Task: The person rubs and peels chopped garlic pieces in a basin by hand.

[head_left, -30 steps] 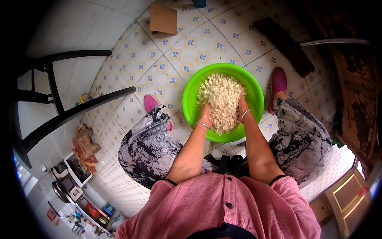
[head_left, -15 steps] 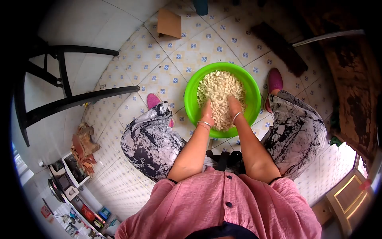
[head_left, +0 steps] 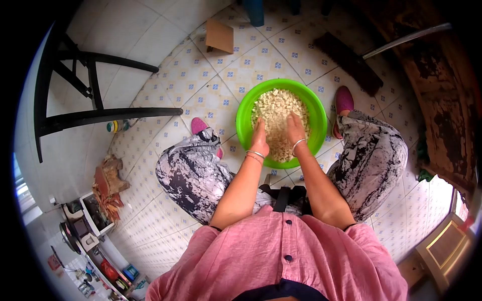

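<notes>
A bright green basin (head_left: pixel 243 120) stands on the tiled floor between my feet, filled with small pale cubes (head_left: pixel 280 103) of what looks like cut food. My left hand (head_left: pixel 259 138) is at the left of the heap, fingers stretched forward and the palm turned inward. Opposite it, my right hand (head_left: pixel 295 128) has its fingers extended too, palm facing the left one. Between the palms the cubes look blurred, as if moving; neither hand is closed around any. Each wrist wears a silver bangle.
Black metal legs (head_left: pixel 115 113) of a stand are at the left. A brown board (head_left: pixel 220 37) sits ahead, and a broom (head_left: pixel 349 64) with a dark head lies to the right. Wooden furniture (head_left: pixel 437 90) lines the right side. Chopped wood (head_left: pixel 108 180) is at the lower left.
Both hands have come up out of the cubes, so the fingers that were buried now show. The cubes between them have shifted and blurred. My view has moved slightly.
</notes>
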Tool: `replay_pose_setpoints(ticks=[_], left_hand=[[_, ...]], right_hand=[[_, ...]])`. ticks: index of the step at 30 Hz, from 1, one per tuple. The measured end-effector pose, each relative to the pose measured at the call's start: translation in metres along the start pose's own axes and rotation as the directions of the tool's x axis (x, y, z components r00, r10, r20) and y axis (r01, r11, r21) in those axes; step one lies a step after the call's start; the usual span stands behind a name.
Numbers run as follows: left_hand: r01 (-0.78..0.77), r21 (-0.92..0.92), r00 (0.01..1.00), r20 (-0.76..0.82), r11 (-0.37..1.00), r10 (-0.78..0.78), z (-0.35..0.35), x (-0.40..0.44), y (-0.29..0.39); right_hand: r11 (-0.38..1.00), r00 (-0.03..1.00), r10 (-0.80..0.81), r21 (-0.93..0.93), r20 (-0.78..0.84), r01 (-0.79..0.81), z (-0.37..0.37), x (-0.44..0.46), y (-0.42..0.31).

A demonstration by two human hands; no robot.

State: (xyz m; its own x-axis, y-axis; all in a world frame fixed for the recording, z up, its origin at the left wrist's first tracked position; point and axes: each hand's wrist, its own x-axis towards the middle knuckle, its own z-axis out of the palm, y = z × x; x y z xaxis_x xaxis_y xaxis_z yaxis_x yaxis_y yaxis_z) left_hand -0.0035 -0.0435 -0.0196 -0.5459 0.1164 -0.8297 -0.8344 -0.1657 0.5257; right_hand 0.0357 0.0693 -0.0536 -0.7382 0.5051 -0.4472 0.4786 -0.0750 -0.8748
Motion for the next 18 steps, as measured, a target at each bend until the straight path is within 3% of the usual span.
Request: replay_pose_setpoints(ticks=[1,3,7,9,10,11,12,13,15,17,18], left_hand=[[-0.02,0.072,0.999,-0.049,0.997,0.023,0.0,-0.005,0.001],[-0.051,0.129,0.996,-0.066,0.99,0.06,-0.005,-0.008,-0.003],[-0.052,0.11,0.985,-0.157,0.993,0.069,-0.036,0.034,-0.052],[0.104,0.01,0.969,-0.225,0.995,-0.099,-0.03,0.023,-0.052],[0.086,-0.059,0.98,-0.173,0.995,-0.095,-0.03,0.023,-0.059],[0.092,-0.06,0.979,-0.177,0.994,-0.101,-0.036,0.035,-0.07],[0.204,-0.171,0.978,-0.008,0.964,-0.208,-0.053,0.062,-0.091],[0.253,-0.201,0.967,0.034,0.946,-0.252,-0.053,0.066,-0.094],[0.355,-0.251,0.935,0.119,0.901,-0.335,-0.053,0.072,-0.098],[0.328,-0.089,0.945,0.034,0.94,-0.326,-0.046,0.057,-0.088],[0.33,0.011,0.936,-0.131,0.944,-0.326,-0.036,0.045,-0.08]], right_hand=[[1.0,1.0,0.0,0.002,0.003,0.0,-0.006,0.001,0.003],[0.969,0.959,0.247,0.022,-0.138,-0.247,-0.016,0.003,0.01],[0.926,0.907,0.372,0.151,-0.198,-0.347,-0.019,0.009,0.054],[0.778,0.841,0.537,0.424,-0.063,-0.464,-0.025,0.015,0.086],[0.775,0.837,0.544,0.421,-0.064,-0.471,-0.025,0.014,0.094],[0.679,0.779,0.626,0.47,0.03,-0.564,-0.026,0.013,0.102],[0.626,0.745,0.662,0.49,0.078,-0.607,-0.024,0.011,0.104],[0.569,0.708,0.695,0.505,0.126,-0.649,-0.023,0.008,0.106],[0.479,0.753,0.626,0.663,0.201,-0.575,-0.019,0.002,0.109],[0.512,0.753,0.641,0.647,0.15,-0.565,-0.016,0.006,0.13],[0.545,0.754,0.649,0.631,0.1,-0.553,-0.015,0.008,0.131]])
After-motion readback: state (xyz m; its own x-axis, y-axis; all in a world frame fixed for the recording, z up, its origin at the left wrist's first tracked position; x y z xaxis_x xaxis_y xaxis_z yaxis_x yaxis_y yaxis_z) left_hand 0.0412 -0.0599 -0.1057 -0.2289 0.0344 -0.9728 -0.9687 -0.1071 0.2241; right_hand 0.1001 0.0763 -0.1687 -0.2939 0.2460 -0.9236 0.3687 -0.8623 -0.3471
